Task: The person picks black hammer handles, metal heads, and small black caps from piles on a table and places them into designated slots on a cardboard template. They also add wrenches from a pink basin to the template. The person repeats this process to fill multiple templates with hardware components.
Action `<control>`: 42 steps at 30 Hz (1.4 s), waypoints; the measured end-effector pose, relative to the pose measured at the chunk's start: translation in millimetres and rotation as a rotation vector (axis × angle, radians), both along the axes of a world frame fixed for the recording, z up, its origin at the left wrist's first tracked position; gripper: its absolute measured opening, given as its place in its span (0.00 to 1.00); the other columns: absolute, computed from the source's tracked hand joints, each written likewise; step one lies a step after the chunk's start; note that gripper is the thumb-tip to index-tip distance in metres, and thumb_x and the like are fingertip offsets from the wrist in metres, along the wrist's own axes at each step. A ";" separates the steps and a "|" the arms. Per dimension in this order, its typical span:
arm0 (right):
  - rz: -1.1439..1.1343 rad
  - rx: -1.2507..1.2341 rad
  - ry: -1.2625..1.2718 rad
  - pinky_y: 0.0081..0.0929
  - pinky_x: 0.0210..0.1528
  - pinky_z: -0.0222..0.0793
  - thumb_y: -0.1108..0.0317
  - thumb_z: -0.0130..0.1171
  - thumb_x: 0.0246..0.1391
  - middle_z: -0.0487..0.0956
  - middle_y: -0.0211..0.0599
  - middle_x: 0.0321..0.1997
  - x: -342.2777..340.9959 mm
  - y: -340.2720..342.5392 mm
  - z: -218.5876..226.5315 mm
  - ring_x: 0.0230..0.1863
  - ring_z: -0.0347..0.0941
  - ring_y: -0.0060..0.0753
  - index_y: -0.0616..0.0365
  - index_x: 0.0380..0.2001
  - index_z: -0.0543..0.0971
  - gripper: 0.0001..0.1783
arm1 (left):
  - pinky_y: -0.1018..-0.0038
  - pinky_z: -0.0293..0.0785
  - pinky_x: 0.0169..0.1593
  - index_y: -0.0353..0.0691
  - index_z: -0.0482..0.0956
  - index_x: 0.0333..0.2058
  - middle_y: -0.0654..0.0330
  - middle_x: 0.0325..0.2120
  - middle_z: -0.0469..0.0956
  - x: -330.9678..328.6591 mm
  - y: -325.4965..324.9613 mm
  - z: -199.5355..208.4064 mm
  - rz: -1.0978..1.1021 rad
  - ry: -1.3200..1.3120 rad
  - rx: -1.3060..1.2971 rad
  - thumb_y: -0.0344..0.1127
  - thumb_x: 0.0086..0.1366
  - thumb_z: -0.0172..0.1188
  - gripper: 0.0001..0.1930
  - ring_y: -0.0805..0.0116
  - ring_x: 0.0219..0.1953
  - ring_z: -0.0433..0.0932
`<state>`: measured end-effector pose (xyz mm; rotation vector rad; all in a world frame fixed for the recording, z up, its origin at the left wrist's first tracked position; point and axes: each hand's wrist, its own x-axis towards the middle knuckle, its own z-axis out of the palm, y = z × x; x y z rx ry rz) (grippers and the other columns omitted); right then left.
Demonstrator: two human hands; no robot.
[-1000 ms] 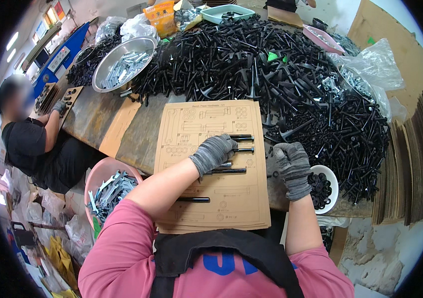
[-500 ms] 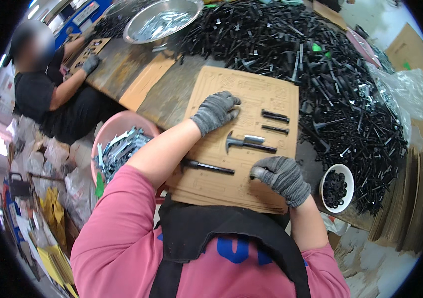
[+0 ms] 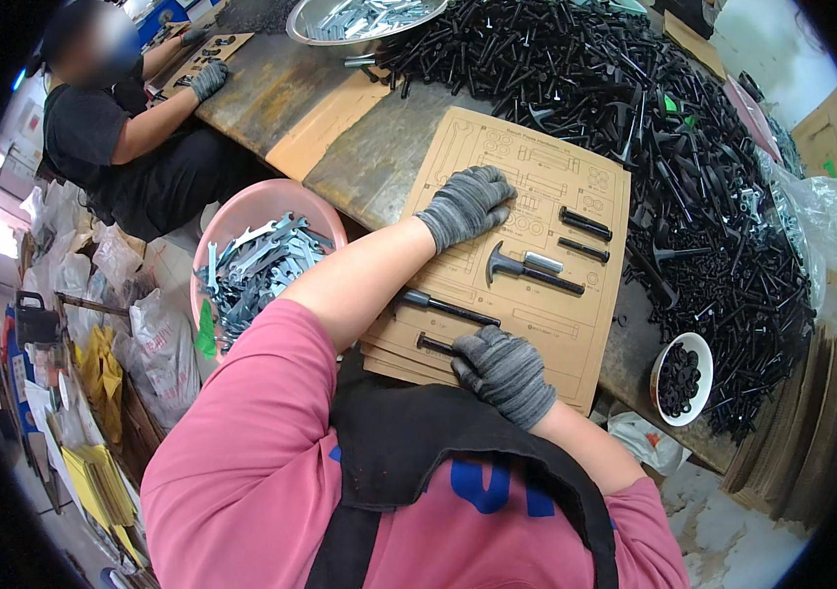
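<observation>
Under both hands lies a stack of brown cardboard sheets printed with part outlines. My left hand, in a grey knit glove, rests on the upper part with its fingers curled together; anything inside is hidden. At the lower edge, my gloved right hand is closed at the end of a black bolt. Just above it lies a black rod with a thicker end. Further up are a black hammer-shaped piece, a silver cylinder, a thin black bolt and thicker black bolt-like pieces.
A large heap of black bolts covers the table's back and right. Black rings fill a white bowl. At left, a pink basin holds silver wrenches. A metal bowl stands far back, near a co-worker.
My right hand has shifted left along the board's lower edge, and a black bolt now shows at its fingertips. My left hand stays on the upper sheet. The whole view has shifted.
</observation>
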<state>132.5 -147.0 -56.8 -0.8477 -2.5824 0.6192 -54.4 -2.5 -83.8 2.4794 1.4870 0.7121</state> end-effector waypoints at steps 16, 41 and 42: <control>-0.562 0.116 -0.211 0.29 0.40 0.69 0.62 0.57 0.44 0.76 0.36 0.36 153.0 67.4 43.7 0.36 0.72 0.38 0.53 0.34 0.76 0.12 | 0.72 0.70 0.44 0.38 0.73 0.42 0.52 0.35 0.74 6.5 15.4 18.1 0.181 -0.331 -0.433 0.37 0.55 0.57 0.16 0.64 0.38 0.75; -0.666 -0.102 -0.994 0.36 0.45 0.68 0.71 0.50 0.46 0.72 0.42 0.44 245.1 179.3 43.5 0.45 0.70 0.43 0.51 0.45 0.70 0.18 | 0.65 0.72 0.39 0.38 0.74 0.35 0.49 0.37 0.72 275.2 9.8 12.9 -0.472 0.426 -0.139 0.31 0.53 0.50 0.11 0.54 0.36 0.75; -0.675 -0.088 -0.977 0.36 0.45 0.68 0.70 0.50 0.46 0.73 0.42 0.44 243.7 177.5 43.5 0.46 0.70 0.43 0.52 0.44 0.70 0.18 | 0.65 0.72 0.39 0.37 0.74 0.35 0.49 0.36 0.72 273.0 9.8 9.8 -0.463 0.380 -0.126 0.31 0.52 0.51 0.11 0.54 0.36 0.74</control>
